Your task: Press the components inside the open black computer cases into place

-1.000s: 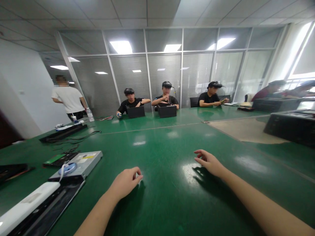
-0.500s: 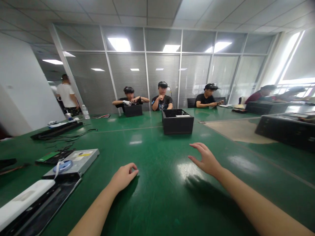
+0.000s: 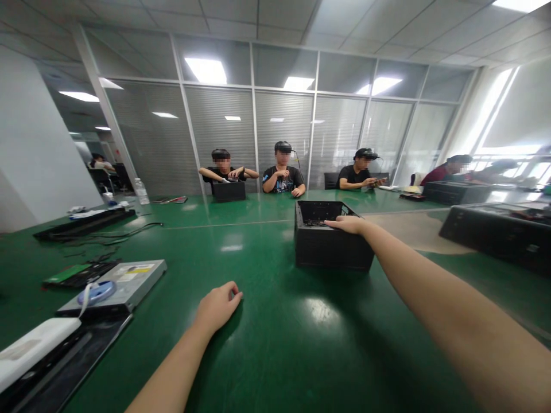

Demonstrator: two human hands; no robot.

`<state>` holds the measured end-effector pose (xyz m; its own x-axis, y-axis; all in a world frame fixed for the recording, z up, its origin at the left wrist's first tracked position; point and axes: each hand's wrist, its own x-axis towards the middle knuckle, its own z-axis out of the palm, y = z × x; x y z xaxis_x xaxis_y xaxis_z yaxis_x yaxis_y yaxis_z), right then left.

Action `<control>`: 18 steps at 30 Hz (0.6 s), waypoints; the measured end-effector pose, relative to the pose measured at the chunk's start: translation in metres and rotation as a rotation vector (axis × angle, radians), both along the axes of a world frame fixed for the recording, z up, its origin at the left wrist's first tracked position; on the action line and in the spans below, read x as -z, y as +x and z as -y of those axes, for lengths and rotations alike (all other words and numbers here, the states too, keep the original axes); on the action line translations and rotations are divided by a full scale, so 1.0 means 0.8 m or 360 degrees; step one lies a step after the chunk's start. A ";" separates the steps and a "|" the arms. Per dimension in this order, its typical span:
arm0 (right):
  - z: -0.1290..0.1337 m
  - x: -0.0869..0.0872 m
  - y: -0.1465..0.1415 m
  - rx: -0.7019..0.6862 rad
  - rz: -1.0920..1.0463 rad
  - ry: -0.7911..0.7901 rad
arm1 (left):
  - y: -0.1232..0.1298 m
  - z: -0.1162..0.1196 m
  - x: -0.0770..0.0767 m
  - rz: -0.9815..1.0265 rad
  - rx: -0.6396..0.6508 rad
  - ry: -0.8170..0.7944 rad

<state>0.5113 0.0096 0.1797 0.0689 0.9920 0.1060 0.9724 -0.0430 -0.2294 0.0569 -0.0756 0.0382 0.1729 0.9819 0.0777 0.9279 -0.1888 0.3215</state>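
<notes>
Black crate (image 3: 333,248), right hand (image 3: 348,224) grasping near rim; left hand (image 3: 217,306) released, loosely curled

Bare left grip (image 3: 217,308), bare right grip (image 3: 348,224), slender fingers (image 3: 231,287), narrow wrists (image 3: 204,330), smooth uncovered forearms (image 3: 443,304)

Is a glossy green surface (image 3: 275,350); bears a black bin (image 3: 331,248), a black case (image 3: 491,236) at right, a silver drive (image 3: 140,280) at left.

Black open-topped crate (image 3: 333,248), upright on the green tabletop (image 3: 275,338), dark contents partly visible inside.
</notes>
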 end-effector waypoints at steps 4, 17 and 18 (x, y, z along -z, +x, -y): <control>0.022 0.010 -0.008 -0.0094 -0.0002 -0.0076 | 0.001 -0.009 0.005 -0.0017 -0.0039 0.0053; 0.272 -0.018 -0.110 -0.0683 0.0122 -0.0352 | -0.017 -0.023 0.021 0.0488 -0.0266 0.0265; 0.284 -0.027 -0.118 -0.0747 0.0101 -0.0442 | -0.016 -0.021 0.022 0.0473 -0.0252 0.0265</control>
<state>0.4166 -0.2174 0.2010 -0.3858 0.9059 -0.1747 0.9133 0.3482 -0.2113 0.0440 -0.0585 0.0208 -0.0344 0.9644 0.2623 0.8207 -0.1225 0.5581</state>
